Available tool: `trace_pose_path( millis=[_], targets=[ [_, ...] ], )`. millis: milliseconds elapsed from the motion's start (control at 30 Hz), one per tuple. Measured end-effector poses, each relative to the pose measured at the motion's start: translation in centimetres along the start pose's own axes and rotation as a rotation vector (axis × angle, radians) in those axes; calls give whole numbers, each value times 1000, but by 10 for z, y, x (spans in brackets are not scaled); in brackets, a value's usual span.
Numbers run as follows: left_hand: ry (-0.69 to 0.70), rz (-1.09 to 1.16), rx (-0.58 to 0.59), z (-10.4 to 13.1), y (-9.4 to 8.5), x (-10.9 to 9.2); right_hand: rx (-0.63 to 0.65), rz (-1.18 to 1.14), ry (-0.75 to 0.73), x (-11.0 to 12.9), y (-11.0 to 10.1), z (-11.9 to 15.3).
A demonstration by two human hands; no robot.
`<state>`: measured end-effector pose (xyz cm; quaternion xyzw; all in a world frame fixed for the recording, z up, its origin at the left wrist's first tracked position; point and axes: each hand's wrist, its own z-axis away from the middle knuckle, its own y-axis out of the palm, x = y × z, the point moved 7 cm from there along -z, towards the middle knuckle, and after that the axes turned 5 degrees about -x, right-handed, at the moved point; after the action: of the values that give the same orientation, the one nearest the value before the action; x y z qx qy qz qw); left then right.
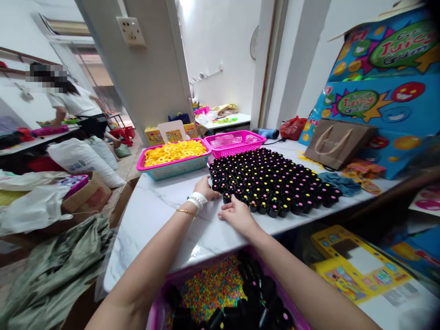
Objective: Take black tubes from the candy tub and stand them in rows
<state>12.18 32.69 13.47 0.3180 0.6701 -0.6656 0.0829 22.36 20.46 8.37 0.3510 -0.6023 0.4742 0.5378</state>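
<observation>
Many small black cups [264, 176] stand packed together on the white marbled table, with yellow, pink or other coloured dots showing in their tops. At the near left corner of this block, my left hand [203, 188] rests its fingers against the outer cups; its fingertips are partly hidden. My right hand [237, 214] is close by, fingers loosely curved and apart, one digit touching or nearly touching a front black cup [227, 197]. That cup stands upright between my two hands. Neither hand visibly lifts a cup.
Below the table edge, a pink tub holds small coloured balls [213, 288] and loose black cups. Behind stand a basket of yellow plastic pieces [175, 153] and a pink basket [235, 142]. A paper bag [338, 144] and blue cartons [374, 101] are right. A person [74, 101] works far left.
</observation>
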Motion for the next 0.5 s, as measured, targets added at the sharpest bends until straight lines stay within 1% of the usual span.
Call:
trace_pose_path(
  millis=[100,200,267,333,400,500],
  targets=[
    [-49,36,-25,5,-1,1,27,-36,12,0,1,8],
    [-53,58,-41,25,-4,1,51,-69,-46,-1,0,24],
    [-43,64,-32,39,-4,6,69,-131,-101,-5,1,28],
    [-31,68,-1,50,-2,12,67,-143,-100,-12,3,23],
    [-11,78,36,57,0,18,68,-178,-67,-18,8,14],
    [21,94,87,62,2,18,83,-261,-5,-23,17,1]
  ],
)
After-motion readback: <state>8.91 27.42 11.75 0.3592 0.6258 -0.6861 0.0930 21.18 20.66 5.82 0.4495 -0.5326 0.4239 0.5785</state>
